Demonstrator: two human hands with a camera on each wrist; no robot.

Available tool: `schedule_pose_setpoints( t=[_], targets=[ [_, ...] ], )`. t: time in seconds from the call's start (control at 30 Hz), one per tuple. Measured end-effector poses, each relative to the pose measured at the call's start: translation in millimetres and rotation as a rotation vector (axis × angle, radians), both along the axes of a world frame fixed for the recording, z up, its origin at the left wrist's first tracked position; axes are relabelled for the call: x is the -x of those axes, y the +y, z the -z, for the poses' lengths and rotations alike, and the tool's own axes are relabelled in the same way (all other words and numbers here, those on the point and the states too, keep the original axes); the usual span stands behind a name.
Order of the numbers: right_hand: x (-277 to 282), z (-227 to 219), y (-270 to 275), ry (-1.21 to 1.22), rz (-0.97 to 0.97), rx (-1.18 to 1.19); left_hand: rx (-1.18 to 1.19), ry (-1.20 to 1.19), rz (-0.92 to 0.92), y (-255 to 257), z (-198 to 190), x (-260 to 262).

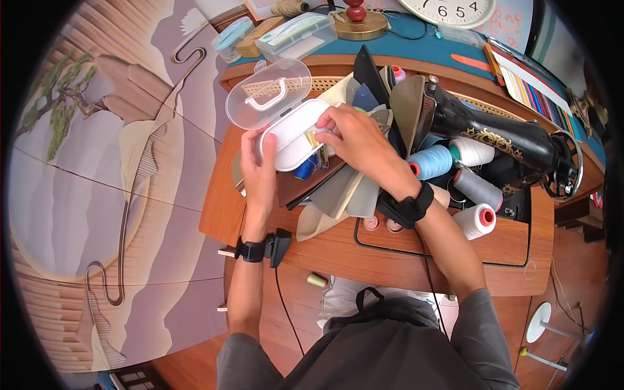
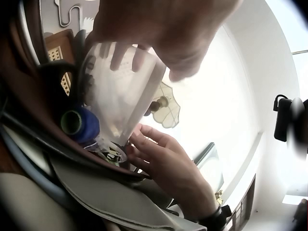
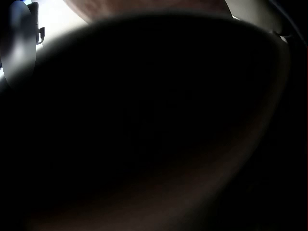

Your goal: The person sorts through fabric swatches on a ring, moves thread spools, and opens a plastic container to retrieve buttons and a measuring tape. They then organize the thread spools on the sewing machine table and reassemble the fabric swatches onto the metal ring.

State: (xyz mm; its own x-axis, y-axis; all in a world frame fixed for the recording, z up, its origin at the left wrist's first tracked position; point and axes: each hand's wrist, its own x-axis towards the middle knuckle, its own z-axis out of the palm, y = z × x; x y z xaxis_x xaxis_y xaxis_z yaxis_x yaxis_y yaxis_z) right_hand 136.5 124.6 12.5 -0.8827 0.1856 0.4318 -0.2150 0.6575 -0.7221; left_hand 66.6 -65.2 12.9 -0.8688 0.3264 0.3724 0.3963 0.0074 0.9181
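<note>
A small white plastic box point(image 1: 283, 148) with its clear lid point(image 1: 266, 97) flipped back and a white handle on it is held over the sewing table. My left hand point(image 1: 259, 166) grips its near left end, thumb on the rim. At the opposite end my right hand point(image 1: 354, 138) holds the box's edge with curled fingers, thumb on the inner side. A small yellowish piece point(image 1: 311, 139) shows inside near the right fingertips. Just under the box is a blue thread spool point(image 1: 304, 169), seen also in the left wrist view. The right wrist view is almost wholly dark.
Leather-like sheets point(image 1: 335, 195) are piled beneath the hands. To the right stands a black sewing machine point(image 1: 494, 130) among several thread cones, including a light blue cone point(image 1: 432, 161) and a white cone point(image 1: 478, 221). Clear plastic boxes point(image 1: 296, 36) sit on the back table.
</note>
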Motion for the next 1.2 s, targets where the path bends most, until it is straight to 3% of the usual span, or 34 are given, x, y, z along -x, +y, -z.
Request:
schedule_pose_setpoints(
  t=[0.13,0.37,0.53,0.67,0.87,1.07,1.13,1.2],
  targets=[
    [-8,-8,4,-0.016,-0.027,-0.062,0.084,0.152,0.047,-4,7,1],
    [-49,-29,1,0.070,0.096,-0.075,-0.115,-0.087,0.010,-19,7,10],
    [-70,-26,13,-0.162,0.041,-0.034,-0.310,-0.276,0.039,-35,-4,16],
    [-77,-22,15,-0.159,0.088,-0.053,-0.387,-0.335,0.088,-46,-9,22],
    [-77,-25,11,-0.021,0.150,-0.193,-0.349,-0.270,-0.032,-44,-23,9],
    [-72,-31,7,0.038,0.104,-0.051,-0.284,-0.181,-0.061,-44,-11,2],
    [-68,-36,-2,0.144,0.041,0.090,-0.240,-0.137,-0.069,-41,-4,-2],
    [-57,-34,-9,0.235,0.014,0.049,-0.172,-0.068,-0.066,-39,2,-8]
  ],
)
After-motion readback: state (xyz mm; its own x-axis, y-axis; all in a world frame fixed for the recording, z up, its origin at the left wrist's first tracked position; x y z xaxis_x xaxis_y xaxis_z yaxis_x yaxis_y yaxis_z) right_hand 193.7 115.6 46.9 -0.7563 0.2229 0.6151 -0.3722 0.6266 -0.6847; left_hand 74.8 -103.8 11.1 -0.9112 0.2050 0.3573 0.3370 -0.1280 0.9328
